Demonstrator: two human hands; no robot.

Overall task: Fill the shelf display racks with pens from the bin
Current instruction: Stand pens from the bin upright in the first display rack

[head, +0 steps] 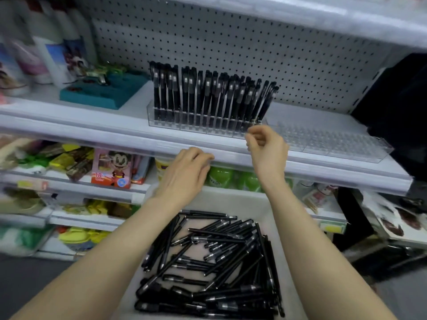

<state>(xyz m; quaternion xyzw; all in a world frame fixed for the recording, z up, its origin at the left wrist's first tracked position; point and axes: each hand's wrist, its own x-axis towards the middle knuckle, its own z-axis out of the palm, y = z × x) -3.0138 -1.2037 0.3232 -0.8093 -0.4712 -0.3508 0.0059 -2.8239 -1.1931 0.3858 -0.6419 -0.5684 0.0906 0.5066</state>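
At a shop shelf [92, 125], a person restocks pens. Approx. half the job looks done: one clear rack [184, 127] is packed w/ black pens [208, 93] standing upright, caps up, and a second clear rack [323, 139] just to its right is empty. The other pens [215, 257] lie loose and criss-crossed in a pale bin [231, 199] below the shelf, btwn the person's forearms.

The left hand [184, 172] rests at the shelf's front edge, fingers [203, 157] relaxed and near straight, holding nothing. The right hand [268, 146] hovers at the full rack's front right corner, fingers [254, 135] curled in, thumb close to forefinger; no pen shows in them.

Handling, as a judgement: each pen is light, stiff and slim, w/ a smooth plastic barrel. It is prob. a bit slippery but not fragile. In the tangle, one pen pulled out may drag others. The best hold looks like a thumb-and-forefinger pinch at mid-barrel or near the cap end, so the tip end goes first into a slot.

Looks: all black, capped w/ clips, w/ a silver-grey band and pale print on the barrel, too small to read.
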